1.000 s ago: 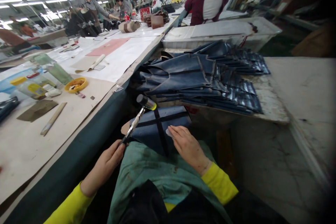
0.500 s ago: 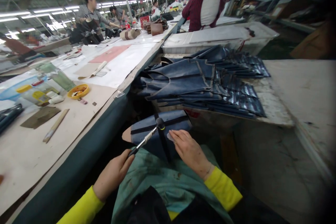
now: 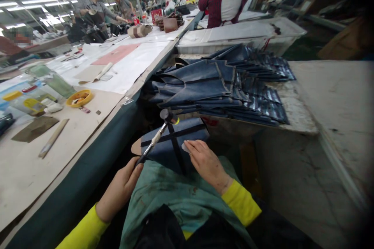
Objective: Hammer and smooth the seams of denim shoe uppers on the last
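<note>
My left hand (image 3: 121, 186) is wrapped round the dark grip of a hammer (image 3: 157, 137) with a black and yellow head. The head is raised over a dark blue leather-like panel (image 3: 191, 127), which rests across my lap. Black bands cross on the panel, and its left end is tan. Pinched in my right hand (image 3: 207, 165) is a small whitish translucent piece (image 3: 185, 148), held at the panel's right part; its exact kind cannot be made out. A green apron (image 3: 166, 186) covers my lap below the panel.
Stacked blue pieces (image 3: 201, 79) lie on a bench ahead. The table (image 3: 78, 124) at left bears a yellow dish (image 3: 79, 98), a glass jar (image 3: 52, 81) and a flat wooden stick (image 3: 54, 138). A whitish bin (image 3: 233, 37) stands beyond the stack. Several people work farther off.
The hammer head has lifted off the panel's crossed bands and moved up and left. My right hand keeps its place on the panel. The whole view has shifted slightly.
</note>
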Demonstrator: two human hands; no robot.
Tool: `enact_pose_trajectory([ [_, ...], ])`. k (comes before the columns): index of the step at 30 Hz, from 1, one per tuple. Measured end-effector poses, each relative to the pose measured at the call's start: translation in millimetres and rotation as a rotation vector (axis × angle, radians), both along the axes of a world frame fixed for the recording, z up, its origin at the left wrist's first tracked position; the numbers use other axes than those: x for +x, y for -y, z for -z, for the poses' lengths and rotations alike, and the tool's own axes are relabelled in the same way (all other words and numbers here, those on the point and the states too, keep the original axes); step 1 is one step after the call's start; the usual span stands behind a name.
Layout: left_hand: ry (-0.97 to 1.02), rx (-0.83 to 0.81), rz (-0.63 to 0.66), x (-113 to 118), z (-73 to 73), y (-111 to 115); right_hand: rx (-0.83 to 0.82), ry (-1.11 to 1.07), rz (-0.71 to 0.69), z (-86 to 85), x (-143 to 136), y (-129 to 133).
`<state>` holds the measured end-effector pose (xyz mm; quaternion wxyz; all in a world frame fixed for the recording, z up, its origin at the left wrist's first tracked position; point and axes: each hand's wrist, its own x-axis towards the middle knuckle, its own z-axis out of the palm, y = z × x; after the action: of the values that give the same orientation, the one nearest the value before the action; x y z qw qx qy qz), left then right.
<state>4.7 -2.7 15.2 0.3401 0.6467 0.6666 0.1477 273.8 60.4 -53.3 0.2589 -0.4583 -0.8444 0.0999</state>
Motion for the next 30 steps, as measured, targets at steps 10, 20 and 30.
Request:
enact_pose_trajectory([
  [10, 0.128, 0.016, 0.006, 12, 7.9, -17, 0.007, 0.009, 0.001, 3.1, 1, -1],
  [20, -0.064, 0.002, 0.213, 47, 2.3, -44, 0.007, 0.023, 0.011, 7.0, -1, -2],
  [30, -0.259, 0.016, 0.300, 68, -2.3, -60, 0.005, 0.030, 0.038, 8.8, 9, -2],
])
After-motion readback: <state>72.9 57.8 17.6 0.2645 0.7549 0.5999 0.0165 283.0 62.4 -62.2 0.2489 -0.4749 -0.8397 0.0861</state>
